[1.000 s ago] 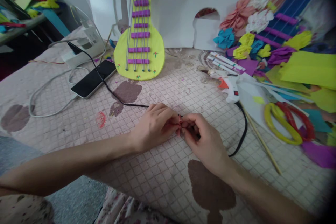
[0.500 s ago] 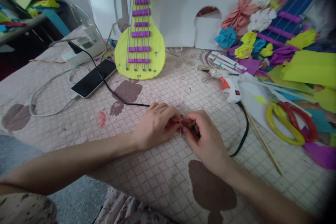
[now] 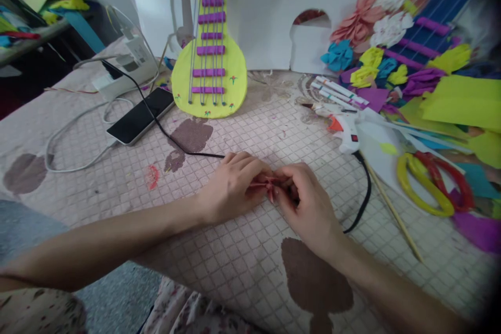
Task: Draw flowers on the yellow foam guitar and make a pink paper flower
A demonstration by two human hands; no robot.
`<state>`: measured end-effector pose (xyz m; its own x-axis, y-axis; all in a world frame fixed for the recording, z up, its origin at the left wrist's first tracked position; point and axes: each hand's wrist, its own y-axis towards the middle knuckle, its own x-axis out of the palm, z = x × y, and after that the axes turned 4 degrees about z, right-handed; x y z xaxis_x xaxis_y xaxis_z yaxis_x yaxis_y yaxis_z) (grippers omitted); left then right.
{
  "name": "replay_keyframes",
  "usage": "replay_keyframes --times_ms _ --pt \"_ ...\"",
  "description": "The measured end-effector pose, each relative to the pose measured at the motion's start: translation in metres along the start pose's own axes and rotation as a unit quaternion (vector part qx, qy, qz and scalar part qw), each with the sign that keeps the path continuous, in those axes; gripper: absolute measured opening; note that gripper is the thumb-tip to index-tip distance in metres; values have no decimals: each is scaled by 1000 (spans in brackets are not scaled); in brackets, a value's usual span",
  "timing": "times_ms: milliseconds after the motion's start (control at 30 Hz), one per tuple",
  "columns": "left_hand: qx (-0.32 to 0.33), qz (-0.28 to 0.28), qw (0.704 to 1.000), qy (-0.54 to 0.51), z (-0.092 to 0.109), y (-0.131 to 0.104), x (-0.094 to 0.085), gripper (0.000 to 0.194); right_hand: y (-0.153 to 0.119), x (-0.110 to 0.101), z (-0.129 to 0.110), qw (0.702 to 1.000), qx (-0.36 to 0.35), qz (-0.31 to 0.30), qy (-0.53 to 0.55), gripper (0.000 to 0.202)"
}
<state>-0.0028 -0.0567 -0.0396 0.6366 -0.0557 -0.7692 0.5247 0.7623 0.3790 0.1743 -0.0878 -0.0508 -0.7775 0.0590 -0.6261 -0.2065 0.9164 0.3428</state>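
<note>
Between my two hands is a small piece of salmon-pink paper (image 3: 270, 183), folded or twisted and mostly covered by fingers. My left hand (image 3: 235, 185) is closed in a pinch on its left side. On its right side the fingertips of my right hand (image 3: 301, 198) pinch it too, touching those of the left. Both hands rest low over the patterned tablecloth (image 3: 242, 255). A black cord (image 3: 188, 153) passes behind my hands and comes out at the right, leading to a white glue gun (image 3: 346, 130).
At the back stands a yellow paper guitar (image 3: 211, 68) with purple bars. A phone (image 3: 139, 117) on a white cable lies left. To the right are a wooden stick (image 3: 395, 214), scissors (image 3: 425, 182), pink paper flowers (image 3: 358, 23) and yellow paper sheets (image 3: 464, 102).
The pink paper has been turned a little between my fingertips, and more of it shows now. Both hands stay in nearly the same place.
</note>
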Motion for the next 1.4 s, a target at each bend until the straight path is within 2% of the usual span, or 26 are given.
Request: replay_keyframes --times_ms 267,500,867,1033,1400 --pt "-6 17 1000 -6 -2 -2 4 15 -2 1 2 1000 0 28 2 27" --pt "-7 18 1000 -11 -2 -2 5 15 -2 -1 -1 999 16 16 35 19" --pt "0 34 999 -22 0 -2 5 16 -1 -1 -1 1000 10 14 16 24" --pt "-8 37 999 -20 1 -1 7 15 -2 -1 -2 1000 7 14 22 20" --pt "-1 31 999 -15 -1 0 8 15 -4 -8 -2 992 50 39 113 18"
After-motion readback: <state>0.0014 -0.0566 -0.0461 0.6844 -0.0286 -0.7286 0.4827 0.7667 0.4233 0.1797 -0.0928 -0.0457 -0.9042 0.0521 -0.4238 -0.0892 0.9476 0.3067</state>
